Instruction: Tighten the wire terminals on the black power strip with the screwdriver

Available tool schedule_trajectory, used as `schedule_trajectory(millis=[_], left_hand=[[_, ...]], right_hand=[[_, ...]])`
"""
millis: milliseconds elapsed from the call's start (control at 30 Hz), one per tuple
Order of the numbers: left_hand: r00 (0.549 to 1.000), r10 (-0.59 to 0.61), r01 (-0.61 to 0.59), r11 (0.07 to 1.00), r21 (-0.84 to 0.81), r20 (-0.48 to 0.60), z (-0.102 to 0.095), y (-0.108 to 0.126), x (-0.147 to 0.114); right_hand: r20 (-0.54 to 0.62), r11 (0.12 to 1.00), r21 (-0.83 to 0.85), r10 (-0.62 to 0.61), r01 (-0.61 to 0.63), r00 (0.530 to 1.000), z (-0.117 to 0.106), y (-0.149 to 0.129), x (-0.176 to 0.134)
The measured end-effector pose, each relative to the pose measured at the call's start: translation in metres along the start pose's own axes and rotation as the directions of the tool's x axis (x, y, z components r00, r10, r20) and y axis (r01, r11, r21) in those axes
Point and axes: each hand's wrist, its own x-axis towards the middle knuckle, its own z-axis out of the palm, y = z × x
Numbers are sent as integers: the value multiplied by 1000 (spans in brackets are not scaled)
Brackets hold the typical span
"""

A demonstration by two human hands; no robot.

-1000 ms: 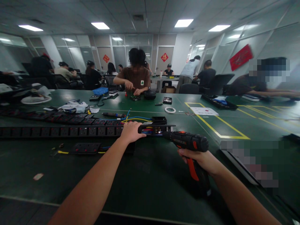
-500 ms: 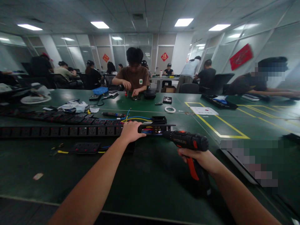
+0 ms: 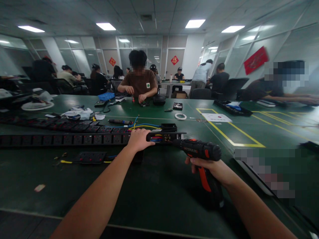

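Observation:
My left hand [image 3: 141,140] is wrapped over the right end of a long black power strip [image 3: 79,139], holding it on the green table. Beyond that hand the strip's end is uncovered, with coloured wires and brass terminals showing. A black and orange cordless drill [image 3: 199,149] points left, its tip at the strip's right end; whether it touches a screw is too small to tell. My right hand [image 3: 208,166] is closed around the drill's handle, with a finger stretched near the trigger. Blue and yellow wires [image 3: 147,125] lie just behind the strip.
A short socket block [image 3: 91,157] lies in front of the strip. Behind it are a pen-shaped screwdriver [image 3: 121,122], a roll of white tape [image 3: 180,116] and a paper sheet [image 3: 216,118]. Across the green table [image 3: 154,199], a person in a brown shirt [image 3: 142,83] handles small parts.
Both my hands, the strip and the drill stay almost in place; fingers of my right hand have shifted slightly beside the drill's trigger. The person opposite has leaned a little to the left.

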Motion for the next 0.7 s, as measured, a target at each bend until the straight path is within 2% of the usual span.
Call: schedule_trajectory(millis=[167,700], left_hand=[[1000,-1,1,1000,8,3,1,0,1],[1000,-10,10,1000,6,19,-4,2,0]], right_hand=[[23,999,43,7,-8,1000,0,3,2],[2,1000,-9,-22,22,1000,-2,5,1]])
